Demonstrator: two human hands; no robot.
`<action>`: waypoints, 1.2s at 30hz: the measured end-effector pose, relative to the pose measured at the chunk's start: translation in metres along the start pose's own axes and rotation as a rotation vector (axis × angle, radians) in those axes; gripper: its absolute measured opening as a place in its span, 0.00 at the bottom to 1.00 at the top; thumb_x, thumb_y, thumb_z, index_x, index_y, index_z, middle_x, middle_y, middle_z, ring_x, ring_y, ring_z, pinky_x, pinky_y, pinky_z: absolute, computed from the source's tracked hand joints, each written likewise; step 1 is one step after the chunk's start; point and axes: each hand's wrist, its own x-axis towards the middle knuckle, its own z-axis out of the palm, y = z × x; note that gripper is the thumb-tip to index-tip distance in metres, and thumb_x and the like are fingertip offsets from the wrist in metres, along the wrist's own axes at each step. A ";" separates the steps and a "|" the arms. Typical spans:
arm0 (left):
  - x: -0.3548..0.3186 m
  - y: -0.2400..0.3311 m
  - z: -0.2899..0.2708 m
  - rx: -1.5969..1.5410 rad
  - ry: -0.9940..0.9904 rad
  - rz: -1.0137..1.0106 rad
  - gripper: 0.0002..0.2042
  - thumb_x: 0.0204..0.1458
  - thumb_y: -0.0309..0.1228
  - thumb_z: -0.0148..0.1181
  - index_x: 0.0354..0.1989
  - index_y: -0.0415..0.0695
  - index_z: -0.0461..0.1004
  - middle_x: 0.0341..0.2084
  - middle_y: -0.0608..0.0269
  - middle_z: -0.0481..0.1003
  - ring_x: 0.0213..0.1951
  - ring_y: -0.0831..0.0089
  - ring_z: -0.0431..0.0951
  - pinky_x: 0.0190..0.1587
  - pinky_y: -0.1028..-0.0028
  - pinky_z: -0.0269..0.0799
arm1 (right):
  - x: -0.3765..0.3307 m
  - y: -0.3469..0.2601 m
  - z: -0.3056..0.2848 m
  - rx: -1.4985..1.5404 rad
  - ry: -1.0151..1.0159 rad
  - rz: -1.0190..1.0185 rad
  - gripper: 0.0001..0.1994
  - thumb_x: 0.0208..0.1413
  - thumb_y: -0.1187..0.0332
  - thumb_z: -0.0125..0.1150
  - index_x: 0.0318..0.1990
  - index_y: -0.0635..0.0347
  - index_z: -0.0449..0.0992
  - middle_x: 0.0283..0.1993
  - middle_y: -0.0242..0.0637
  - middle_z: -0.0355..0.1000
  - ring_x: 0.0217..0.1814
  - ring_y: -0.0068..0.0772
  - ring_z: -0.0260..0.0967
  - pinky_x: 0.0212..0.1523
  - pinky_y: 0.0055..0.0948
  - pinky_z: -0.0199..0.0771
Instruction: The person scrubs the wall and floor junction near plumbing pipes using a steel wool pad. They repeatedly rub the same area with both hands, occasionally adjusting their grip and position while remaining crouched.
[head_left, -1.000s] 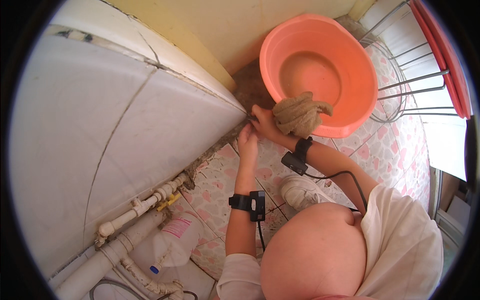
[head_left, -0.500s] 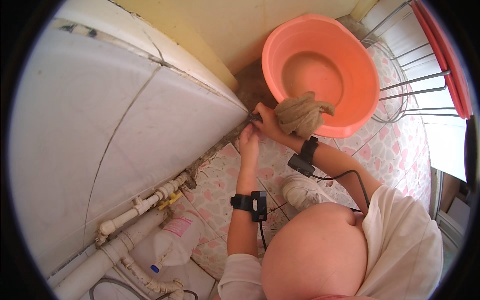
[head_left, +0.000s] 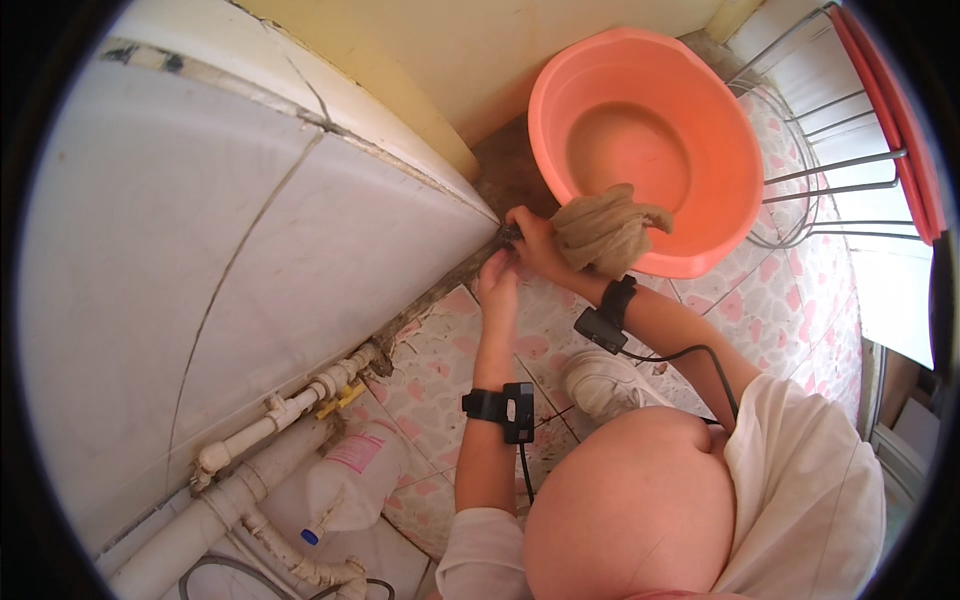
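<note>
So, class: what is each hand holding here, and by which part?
The right hand grips a bunched brown rag by its near end. The left hand holds nothing clearly visible; its fingertips meet the right hand's at the wall's base.

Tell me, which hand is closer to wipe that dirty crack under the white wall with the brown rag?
Probably the right hand: it already holds the brown rag and touches the crack. The left hand has no rag.

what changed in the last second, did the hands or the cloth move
Almost nothing. The right hand keeps its hold on the brown cloth beside the orange basin, and the left hand stays at the foot of the tiled wall. The view shifted only slightly.
</note>
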 end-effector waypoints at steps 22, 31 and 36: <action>-0.003 0.014 0.015 -0.083 -0.075 -0.044 0.24 0.52 0.21 0.46 0.61 0.32 0.59 0.55 0.54 0.68 0.54 0.67 0.71 0.55 0.70 0.67 | 0.014 -0.007 -0.019 -0.145 -0.204 0.097 0.10 0.42 0.74 0.61 0.30 0.60 0.64 0.22 0.47 0.67 0.26 0.49 0.69 0.26 0.39 0.65; 0.000 -0.001 0.014 -0.083 -0.128 -0.005 0.22 0.53 0.22 0.48 0.59 0.33 0.63 0.52 0.55 0.70 0.53 0.67 0.72 0.55 0.70 0.67 | 0.018 0.005 -0.019 -0.296 -0.296 0.054 0.12 0.41 0.74 0.61 0.33 0.59 0.65 0.27 0.48 0.70 0.32 0.53 0.71 0.30 0.43 0.67; -0.003 -0.001 0.013 -0.109 -0.092 -0.030 0.22 0.55 0.24 0.51 0.58 0.33 0.63 0.53 0.54 0.70 0.53 0.67 0.72 0.54 0.70 0.68 | 0.021 -0.001 -0.022 -0.404 -0.391 0.136 0.13 0.39 0.75 0.61 0.33 0.59 0.65 0.28 0.48 0.71 0.33 0.53 0.71 0.31 0.44 0.68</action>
